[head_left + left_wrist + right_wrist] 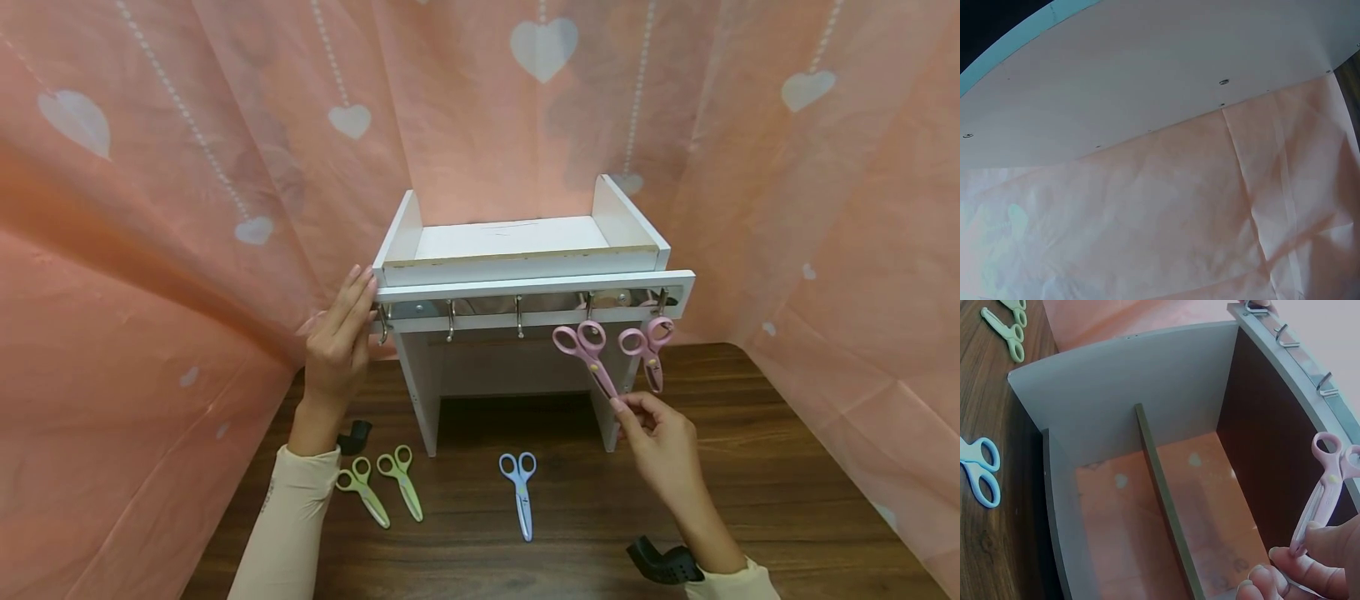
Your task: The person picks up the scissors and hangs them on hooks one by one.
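My right hand [663,446] pinches a pair of pink scissors [592,357] by the blade end, between thumb and fingers. One handle ring of these scissors meets the second hook from the right; whether it is fully over the hook I cannot tell. Beside it, other pink scissors [648,350] hang from the rightmost hook. My left hand [337,337] rests with straight fingers against the left end of the white shelf unit [517,271], by its hook rail [483,306]. In the right wrist view the held scissors [1330,478] point down into the fingertips.
On the wooden table [465,567] lie blue scissors [521,496] in front of the unit. Two pairs of green scissors [363,492] lie near the left forearm. Pink curtains with white hearts [545,48] surround the table. Three hooks further left on the rail hold nothing.
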Demonstrator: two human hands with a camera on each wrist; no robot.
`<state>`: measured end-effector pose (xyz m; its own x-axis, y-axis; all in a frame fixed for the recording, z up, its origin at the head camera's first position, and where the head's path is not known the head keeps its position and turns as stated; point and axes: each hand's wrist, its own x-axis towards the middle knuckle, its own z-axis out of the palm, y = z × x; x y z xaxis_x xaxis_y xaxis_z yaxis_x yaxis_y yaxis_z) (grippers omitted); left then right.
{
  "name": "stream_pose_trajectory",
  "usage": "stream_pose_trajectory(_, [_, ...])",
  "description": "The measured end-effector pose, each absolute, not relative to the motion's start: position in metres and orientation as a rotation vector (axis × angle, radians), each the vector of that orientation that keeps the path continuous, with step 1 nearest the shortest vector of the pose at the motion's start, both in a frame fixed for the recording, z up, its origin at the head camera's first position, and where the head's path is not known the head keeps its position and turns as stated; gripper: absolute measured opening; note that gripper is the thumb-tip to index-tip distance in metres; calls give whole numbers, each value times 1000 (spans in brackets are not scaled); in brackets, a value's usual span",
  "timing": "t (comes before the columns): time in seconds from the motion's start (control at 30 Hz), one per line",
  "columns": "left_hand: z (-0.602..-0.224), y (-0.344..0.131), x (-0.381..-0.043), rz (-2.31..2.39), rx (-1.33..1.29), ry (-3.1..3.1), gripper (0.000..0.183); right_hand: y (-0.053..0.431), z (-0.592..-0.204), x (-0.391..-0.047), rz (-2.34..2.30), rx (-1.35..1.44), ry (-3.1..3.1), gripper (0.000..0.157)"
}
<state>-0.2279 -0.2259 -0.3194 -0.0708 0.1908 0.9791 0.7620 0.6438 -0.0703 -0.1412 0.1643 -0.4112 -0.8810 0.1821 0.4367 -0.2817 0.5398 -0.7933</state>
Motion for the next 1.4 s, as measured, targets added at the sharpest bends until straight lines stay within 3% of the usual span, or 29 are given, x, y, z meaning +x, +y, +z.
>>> stream_pose_trajectory(0.73, [-320, -225, -228, -589, -794, -1602, 35, 162, -419, -134, 1369, 58, -2342, 19])
stream_pose_trajectory(1.07, [-321, -225, -229, -591, -789, -1605, 42, 156, -425, -125, 1401, 23, -2374, 19])
stream_pose_trajectory(1.4, [-321, -225, -229, -590, -789, -1601, 32, 156, -428, -120, 1358, 36, -2373, 16])
